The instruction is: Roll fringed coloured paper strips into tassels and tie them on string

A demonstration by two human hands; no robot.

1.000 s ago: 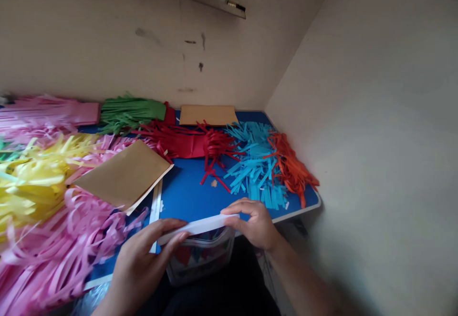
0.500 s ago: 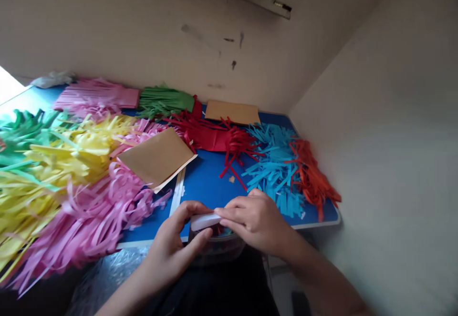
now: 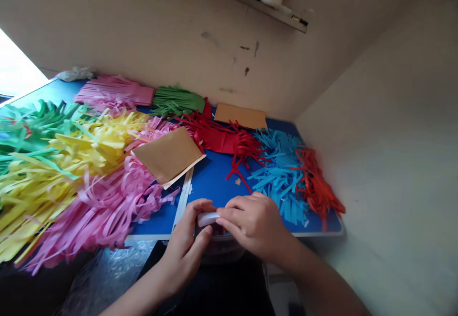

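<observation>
Both hands meet over a clear plastic tub (image 3: 223, 251) at my lap, just below the table's front edge. My right hand (image 3: 255, 223) pinches the right end of a small white strip (image 3: 207, 219), perhaps folded paper. The left end of that strip sits between the curled fingers and thumb of my left hand (image 3: 188, 239). Dark and reddish bits show inside the tub, mostly hidden by the hands. Beyond the hands, a brown card (image 3: 170, 156) lies over pink fringed paper (image 3: 103, 206).
The blue table (image 3: 211, 178) carries fringed paper in yellow (image 3: 89, 139), green (image 3: 179, 100), red (image 3: 222, 139), light blue (image 3: 279, 173) and orange (image 3: 318, 182). Another brown card (image 3: 239, 115) lies near the wall. A shelf (image 3: 250, 6) hangs above. Crinkled clear plastic (image 3: 118, 268) is below the table's edge.
The view has shifted, so the table's things appear farther right. Less of the white strip shows between my hands, which stay together over the tub.
</observation>
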